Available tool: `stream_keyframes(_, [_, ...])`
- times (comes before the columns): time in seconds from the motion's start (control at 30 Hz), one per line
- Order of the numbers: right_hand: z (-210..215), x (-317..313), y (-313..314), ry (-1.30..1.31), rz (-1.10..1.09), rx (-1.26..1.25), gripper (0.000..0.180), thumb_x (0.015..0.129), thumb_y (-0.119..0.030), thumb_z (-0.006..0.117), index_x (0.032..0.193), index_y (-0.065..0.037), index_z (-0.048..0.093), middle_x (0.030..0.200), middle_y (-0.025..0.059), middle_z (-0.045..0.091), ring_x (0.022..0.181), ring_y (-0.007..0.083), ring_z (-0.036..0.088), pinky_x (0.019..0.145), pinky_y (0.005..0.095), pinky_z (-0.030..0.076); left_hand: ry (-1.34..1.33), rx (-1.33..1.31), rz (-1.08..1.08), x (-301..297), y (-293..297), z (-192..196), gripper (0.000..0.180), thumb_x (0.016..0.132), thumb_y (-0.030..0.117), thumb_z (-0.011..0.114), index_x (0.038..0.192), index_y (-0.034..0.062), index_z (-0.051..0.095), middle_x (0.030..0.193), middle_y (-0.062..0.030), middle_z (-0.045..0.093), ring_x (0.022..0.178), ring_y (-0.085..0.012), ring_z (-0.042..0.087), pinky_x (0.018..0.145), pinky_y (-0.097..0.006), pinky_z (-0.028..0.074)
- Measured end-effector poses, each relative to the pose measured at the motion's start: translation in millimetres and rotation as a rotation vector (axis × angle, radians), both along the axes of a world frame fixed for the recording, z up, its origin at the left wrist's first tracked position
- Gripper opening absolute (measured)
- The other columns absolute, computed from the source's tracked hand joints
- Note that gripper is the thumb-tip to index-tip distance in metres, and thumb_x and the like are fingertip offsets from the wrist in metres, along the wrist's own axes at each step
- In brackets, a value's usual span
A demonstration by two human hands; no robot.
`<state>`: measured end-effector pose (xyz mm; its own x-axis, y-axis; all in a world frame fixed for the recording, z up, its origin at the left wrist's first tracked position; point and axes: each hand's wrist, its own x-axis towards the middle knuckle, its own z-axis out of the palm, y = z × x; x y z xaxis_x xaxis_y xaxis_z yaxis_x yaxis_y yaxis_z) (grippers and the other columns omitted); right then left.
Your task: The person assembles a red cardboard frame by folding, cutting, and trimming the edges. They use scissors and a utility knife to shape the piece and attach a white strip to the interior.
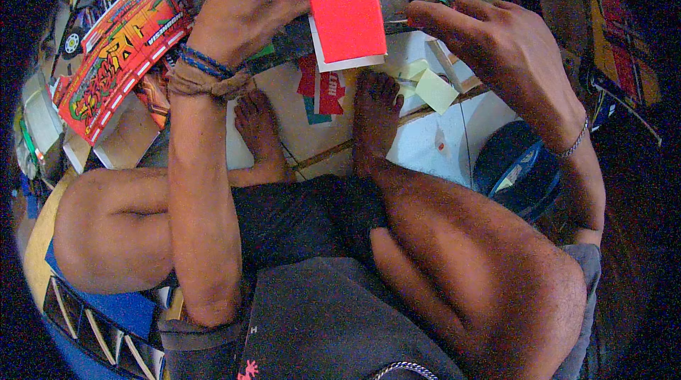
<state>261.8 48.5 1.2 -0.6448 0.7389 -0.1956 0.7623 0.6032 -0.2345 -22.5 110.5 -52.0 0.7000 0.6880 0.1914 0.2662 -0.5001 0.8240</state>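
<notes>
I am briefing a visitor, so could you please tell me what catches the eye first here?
A bright red sheet at top centre, gripped by the left hand while the right hand touches its edge. At upper left lies a colourful printed card panel; bare feet rest on the tiled floor below.

light: dim, warm cast | edges: dark vignette, strong fisheye bending | focus: slightly soft, oversaturated reds

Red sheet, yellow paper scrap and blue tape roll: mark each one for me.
Red sheet [344, 4], head view, middle of its red face.
Yellow paper scrap [436, 90], head view, its flat centre, on the floor by the foot.
Blue tape roll [521, 167], head view, its upper side.
</notes>
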Motion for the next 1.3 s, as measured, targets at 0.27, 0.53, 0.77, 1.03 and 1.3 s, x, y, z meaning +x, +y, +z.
stream_keyframes(0.27, [2,4,-2,-0.03,-0.027,-0.044,0.039,0.088,-0.014,0.062,0.126,-0.019,0.064,0.093,0.0088,0.07,0.079,0.0338,0.068,0.067,0.0423,0.055,-0.07,-0.12,0.024,-3,-1,-7,0.036,0.082,0.022,0.081,0.112,0.0042,0.069,0.112,-0.0115,0.068,0.103,-0.0263,0.064,0.089,-0.039,0.052])
stream_keyframes(0.53, [5,8,-8,0.002,-0.1,-0.065,0.039,0.087,-0.008,0.06,0.125,-0.018,0.067,0.095,0.0102,0.07,0.08,0.0327,0.069,0.069,0.0412,0.055,-0.098,-0.104,0.033,-4,-3,-17,0.032,0.08,0.02,0.08,0.107,0.0042,0.069,0.106,-0.013,0.069,0.101,-0.0307,0.064,0.089,-0.04,0.052])
stream_keyframes(0.77, [11,14,3,0.046,-0.204,-0.112,0.048,0.087,-0.005,0.064,0.133,-0.018,0.062,0.099,0.0128,0.067,0.089,0.0337,0.066,0.078,0.0423,0.054,-0.052,-0.071,0.086,1,1,-18,0.029,0.079,0.018,0.08,0.103,0.0042,0.07,0.1,-0.0144,0.069,0.099,-0.0347,0.064,0.089,-0.04,0.051])
stream_keyframes(1.03, [-18,-23,3,0.034,-0.392,0.222,0.055,0.093,-0.023,0.061,0.146,-0.026,0.047,0.1,0.012,0.061,0.086,0.0332,0.064,0.081,0.0454,0.051,0.041,0.076,0.373,4,-36,29,0.027,0.082,0.007,0.074,0.109,0.0098,0.072,0.107,-0.0141,0.069,0.097,-0.0324,0.068,0.087,-0.037,0.053])
stream_keyframes(1.3, [-32,-36,-3,0.266,-0.393,0.318,0.048,0.085,-0.015,0.068,0.133,-0.017,0.059,0.116,0.0088,0.061,0.091,0.0297,0.065,0.091,0.044,0.045,-0.131,-0.319,0.959,15,-97,53,0.016,0.09,0.007,0.074,0.103,0.0001,0.066,0.112,-0.0121,0.068,0.104,-0.0209,0.064,0.094,-0.035,0.05])
